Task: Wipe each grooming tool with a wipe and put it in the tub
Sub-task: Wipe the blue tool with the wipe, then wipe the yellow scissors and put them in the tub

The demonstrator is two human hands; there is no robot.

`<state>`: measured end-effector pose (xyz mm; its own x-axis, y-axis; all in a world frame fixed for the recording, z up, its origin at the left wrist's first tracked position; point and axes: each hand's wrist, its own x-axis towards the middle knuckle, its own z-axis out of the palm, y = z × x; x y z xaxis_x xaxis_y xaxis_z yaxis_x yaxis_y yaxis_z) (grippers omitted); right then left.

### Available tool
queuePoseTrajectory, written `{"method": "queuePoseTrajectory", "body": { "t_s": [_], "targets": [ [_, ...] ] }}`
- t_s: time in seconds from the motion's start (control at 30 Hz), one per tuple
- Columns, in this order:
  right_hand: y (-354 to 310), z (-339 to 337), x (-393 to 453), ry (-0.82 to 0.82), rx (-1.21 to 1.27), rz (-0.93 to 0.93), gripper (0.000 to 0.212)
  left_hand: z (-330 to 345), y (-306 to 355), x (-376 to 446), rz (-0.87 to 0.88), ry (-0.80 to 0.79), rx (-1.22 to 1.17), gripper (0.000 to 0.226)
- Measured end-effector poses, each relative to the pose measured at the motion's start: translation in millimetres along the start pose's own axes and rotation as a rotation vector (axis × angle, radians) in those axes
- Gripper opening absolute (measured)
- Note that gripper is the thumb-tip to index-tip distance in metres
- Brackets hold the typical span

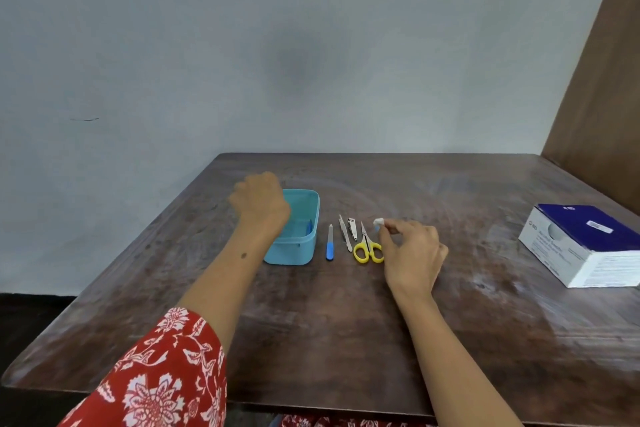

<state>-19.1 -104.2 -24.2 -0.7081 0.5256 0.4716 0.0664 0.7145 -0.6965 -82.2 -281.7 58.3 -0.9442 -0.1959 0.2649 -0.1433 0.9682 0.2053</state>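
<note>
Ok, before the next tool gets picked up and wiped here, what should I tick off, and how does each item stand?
1. Wipe in hand: ok. The right hand pinches a small white wad, the wipe, at its fingertips.
2. Tools within reach: ok. Blue-handled nail file, metal tweezers, silver nail clipper and yellow-handled scissors lie in a row on the dark wooden table.
3. Turquoise plastic tub open: ok, no lid on it.
4. Tub steadied: cannot tell. The left hand is over its far left corner; contact is unclear.
5. Tub contents: cannot tell; something blue shows inside.
</note>
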Motion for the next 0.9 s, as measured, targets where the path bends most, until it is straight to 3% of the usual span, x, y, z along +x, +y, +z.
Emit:
{"method": "queuePoseTrajectory", "body": {
  "t_s": [0.1, 0.5, 0.6, 0.67, 0.73, 0.8, 0.9],
  "targets": [
    [1.0, -0.2, 0.4, -0.004, -0.002, 0.0, 0.016, 4.9, -8.4, 0.5, -0.035, -0.05, 0.021, 0.025],
    [3.4, 2.7, 1.6, -0.006, 0.017, 0.018, 0.016, -0.6, -18.6, -3.6, -0.043, -0.045, -0.029, 0.014],
    [4.7, 2.3, 3.4, 0.034, 0.186, 0.068, 0.016, -8.5, -12.8, -9.5, 0.018, 0.117, -0.081, 0.012],
    [3.5, 2.1, 4.9, 0.077, 0.317, 0.128, 0.016, -12.4, -0.3, -21.0, 0.151, 0.329, -0.202, 0.021],
    [1.5, 0.7, 6.2, 0.113, 0.428, 0.215, 0.022, -9.4, 20.5, -42.8, 0.322, 0.398, -0.356, 0.024],
    [0.8, -2.9, 7.4, 0.16, 0.493, 0.27, 0.026, 2.7, 44.3, -69.0, 0.426, 0.238, -0.376, 0.02],
    [3.1, -5.6, 6.3, 0.145, 0.468, 0.258, 0.022, 27.0, 66.7, -95.2, 0.432, -0.028, -0.147, 0.019]
  ]
}}
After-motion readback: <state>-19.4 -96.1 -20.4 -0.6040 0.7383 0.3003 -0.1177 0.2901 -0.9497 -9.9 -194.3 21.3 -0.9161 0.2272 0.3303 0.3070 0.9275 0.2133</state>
